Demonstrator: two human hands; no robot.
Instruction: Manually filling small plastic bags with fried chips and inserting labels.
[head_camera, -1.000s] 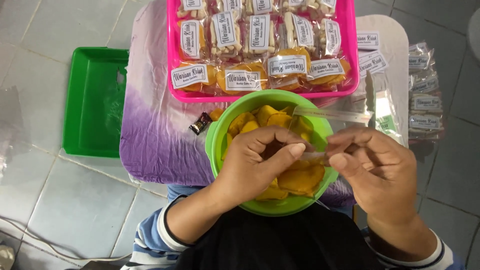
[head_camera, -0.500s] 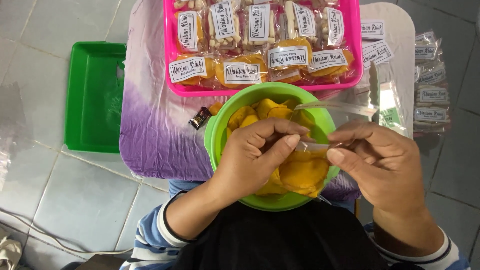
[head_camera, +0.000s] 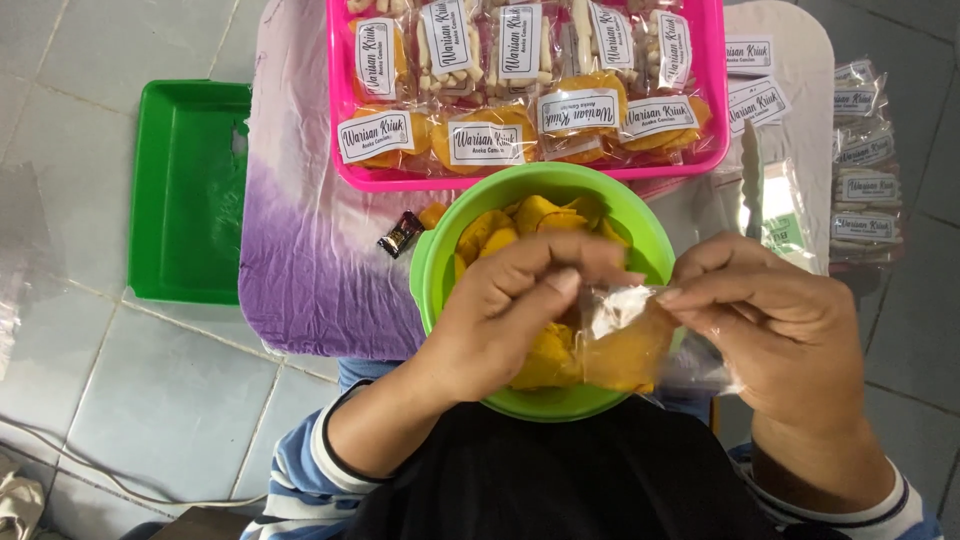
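i see my left hand (head_camera: 510, 300) curled over the round green plastic bowl (head_camera: 440, 275) of yellow-orange chips, its fingertips pinching the top of a small clear plastic bag (head_camera: 625, 340) holding chips. my right hand (head_camera: 775, 320) pinches the same bag mouth from the other side, fingers bent and closed on the film. the bag hangs above the bowl's near rim. beyond the bowl, a pink rectangular plastic tray (head_camera: 345, 150) of labelled snack packets sits on the table (head_camera: 310, 250).

Home snack-packing spot: labelled packets (head_camera: 480, 140), tiled floor (head_camera: 150, 390).
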